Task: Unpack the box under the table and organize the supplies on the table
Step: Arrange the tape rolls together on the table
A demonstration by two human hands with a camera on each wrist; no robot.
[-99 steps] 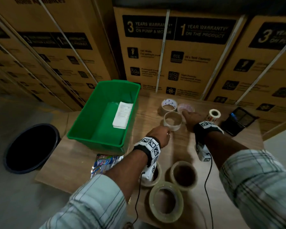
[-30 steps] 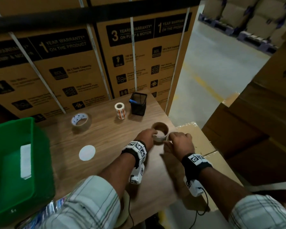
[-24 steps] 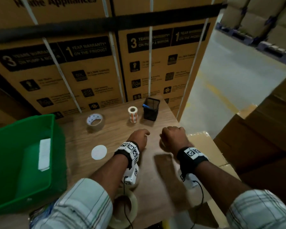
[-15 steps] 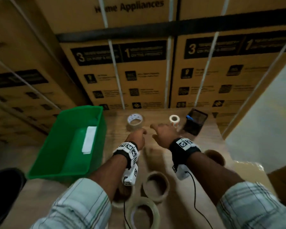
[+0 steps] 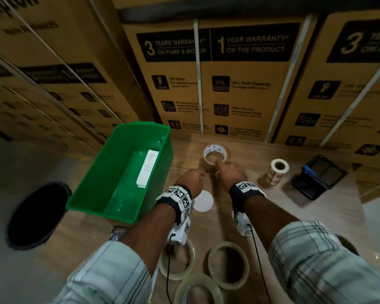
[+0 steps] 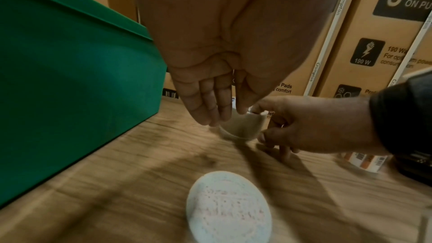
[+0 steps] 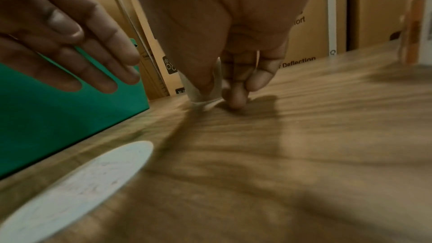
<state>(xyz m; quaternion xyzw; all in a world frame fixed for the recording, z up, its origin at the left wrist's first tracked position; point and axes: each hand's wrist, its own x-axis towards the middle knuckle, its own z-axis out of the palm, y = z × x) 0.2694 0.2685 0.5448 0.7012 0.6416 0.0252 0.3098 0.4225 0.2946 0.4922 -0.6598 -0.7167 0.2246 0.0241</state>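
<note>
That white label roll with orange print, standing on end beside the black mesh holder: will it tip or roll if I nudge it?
The white label roll with orange print stands on end and looks taller than wide, so a high push would probably tip it. Once on its round side it would likely roll across the smooth wooden table. Its hollow core suggests it is light.

Left wrist view: the left hand [image 6: 210, 62] covers the far rim of the printed tape roll [image 6: 242, 127]; finger contact cannot be confirmed. Motion blur smears the table [image 6: 117, 182] grain and the white disc [image 6: 229, 208]. Head view: the clear tape roll [image 5: 199, 290] is cut off by the bottom edge.
</note>
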